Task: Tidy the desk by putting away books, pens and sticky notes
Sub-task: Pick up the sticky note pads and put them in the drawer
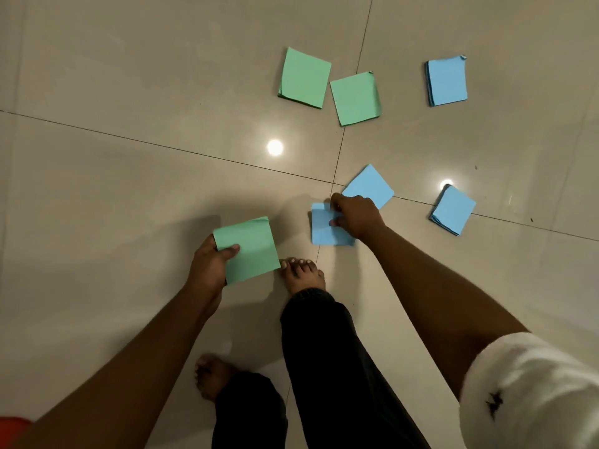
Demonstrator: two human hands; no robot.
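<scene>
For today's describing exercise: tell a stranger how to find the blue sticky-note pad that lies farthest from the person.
Start at the tiled floor and look to its far right, beyond the two green pads. The blue pad lies there alone. Unlike the other blue ones, it sits well away from the hands, with a curled top corner.

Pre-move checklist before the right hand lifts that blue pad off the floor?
1. Left hand grip on green sticky pad: thumb on top, pad off the floor: ok.
2. Right hand on nearest blue sticky pad: fingers touching it, closed grip: cannot tell.
3. Second blue pad partly under that hand, could lift along: not ok.
4. Right foot clear of the target pad: ok.
5. Remaining pads, two green and two blue, in view: ok.
6. Place to put pads: cannot tell.
</scene>
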